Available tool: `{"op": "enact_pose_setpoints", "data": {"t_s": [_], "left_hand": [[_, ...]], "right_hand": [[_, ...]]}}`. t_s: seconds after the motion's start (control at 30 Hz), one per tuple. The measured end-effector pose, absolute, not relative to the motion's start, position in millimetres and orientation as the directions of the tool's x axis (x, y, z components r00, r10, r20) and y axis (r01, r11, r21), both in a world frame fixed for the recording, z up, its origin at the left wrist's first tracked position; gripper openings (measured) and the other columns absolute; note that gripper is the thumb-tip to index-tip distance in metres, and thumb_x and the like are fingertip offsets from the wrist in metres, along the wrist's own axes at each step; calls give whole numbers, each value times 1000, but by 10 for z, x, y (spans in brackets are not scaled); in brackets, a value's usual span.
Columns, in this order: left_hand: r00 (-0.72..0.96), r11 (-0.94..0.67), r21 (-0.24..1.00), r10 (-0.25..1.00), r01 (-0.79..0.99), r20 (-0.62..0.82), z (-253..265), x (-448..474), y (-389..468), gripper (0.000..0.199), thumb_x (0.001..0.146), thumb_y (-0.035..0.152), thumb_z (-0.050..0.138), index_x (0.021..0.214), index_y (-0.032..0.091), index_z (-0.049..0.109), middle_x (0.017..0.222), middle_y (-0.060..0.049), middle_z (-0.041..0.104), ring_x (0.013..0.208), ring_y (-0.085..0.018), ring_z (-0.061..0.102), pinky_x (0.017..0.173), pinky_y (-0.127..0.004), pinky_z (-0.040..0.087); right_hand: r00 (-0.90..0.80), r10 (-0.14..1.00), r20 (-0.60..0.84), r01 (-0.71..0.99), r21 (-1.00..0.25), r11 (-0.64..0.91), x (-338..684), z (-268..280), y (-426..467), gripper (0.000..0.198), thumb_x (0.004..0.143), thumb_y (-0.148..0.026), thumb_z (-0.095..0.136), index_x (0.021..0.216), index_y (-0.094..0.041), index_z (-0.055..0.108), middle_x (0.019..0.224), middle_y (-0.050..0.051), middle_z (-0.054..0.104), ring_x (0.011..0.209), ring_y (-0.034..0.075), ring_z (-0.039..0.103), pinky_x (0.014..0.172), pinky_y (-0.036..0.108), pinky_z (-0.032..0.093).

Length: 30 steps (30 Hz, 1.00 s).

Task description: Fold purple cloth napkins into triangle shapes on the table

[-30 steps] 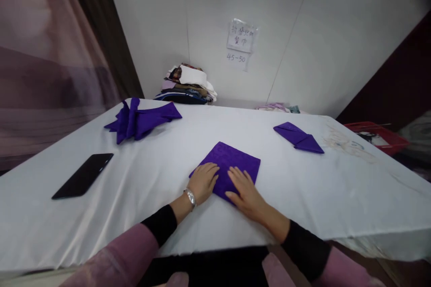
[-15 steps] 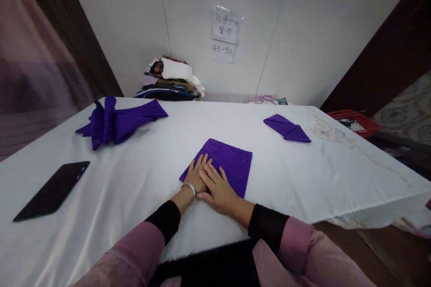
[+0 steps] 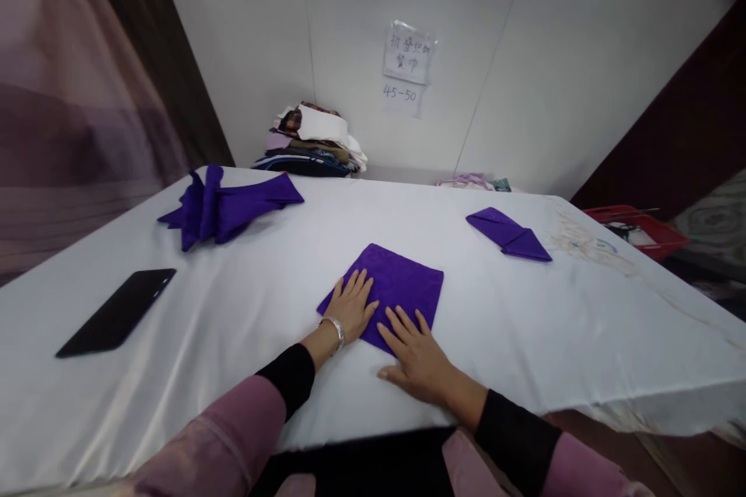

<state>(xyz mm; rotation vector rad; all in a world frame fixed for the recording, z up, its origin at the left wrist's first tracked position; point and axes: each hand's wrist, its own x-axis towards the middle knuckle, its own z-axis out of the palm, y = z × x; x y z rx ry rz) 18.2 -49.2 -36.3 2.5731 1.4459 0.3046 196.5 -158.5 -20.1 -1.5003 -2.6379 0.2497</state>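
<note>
A purple cloth napkin [image 3: 402,279], folded into a flat square, lies on the white-covered table [image 3: 280,287] in front of me. My left hand [image 3: 350,309] rests flat on its left part, fingers spread and a silver bracelet at the wrist. At the napkin's lower edge lies my right hand [image 3: 416,361], palm down with fingers apart, its fingertips on the cloth. The two hands are separate from each other, and neither grips anything.
Bunched purple cloth [image 3: 233,206] sits at the back left, with a dark flat tablet-like device [image 3: 116,313] nearer. Another folded purple napkin [image 3: 508,234] lies at the right. Stacked clothes [image 3: 318,144] stand by the wall. A red basket [image 3: 658,237] is beyond the right edge.
My right hand has slid off my left hand, towards the right and nearer to me. The left hand stays on the napkin. The whole view has shifted slightly.
</note>
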Motion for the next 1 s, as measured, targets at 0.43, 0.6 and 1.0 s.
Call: {"op": "enact_pose_setpoints", "data": {"t_s": [0.43, 0.6, 1.0], "left_hand": [[611, -611, 468, 772, 638, 175, -214, 802, -932, 66, 86, 59, 31, 137, 18, 33, 149, -12, 20, 138, -26, 11, 111, -50, 9], [586, -587, 414, 797, 696, 144, -304, 646, -801, 68, 85, 61, 30, 139, 20, 29, 150, -10, 18, 138, -26, 10, 110, -52, 7], [331, -340, 256, 940, 905, 80, -321, -134, -255, 69, 83, 63, 30, 138, 20, 32, 150, -9, 20, 138, -28, 9, 110, -50, 0]], "right_hand": [[-510, 855, 92, 830, -210, 517, 1960, -328, -1603, 65, 85, -59, 38, 138, -23, 34, 140, 12, 39, 131, 34, 26, 103, 61, 12], [-530, 842, 102, 825, -166, 540, 1979, -373, -1590, 70, 84, -60, 38, 141, -20, 27, 144, 12, 32, 134, 33, 19, 105, 59, 11], [-512, 857, 58, 840, -173, 514, 1971, -330, -1596, 75, 85, -61, 34, 144, -18, 17, 149, 10, 18, 136, 32, 14, 106, 58, 12]]}}
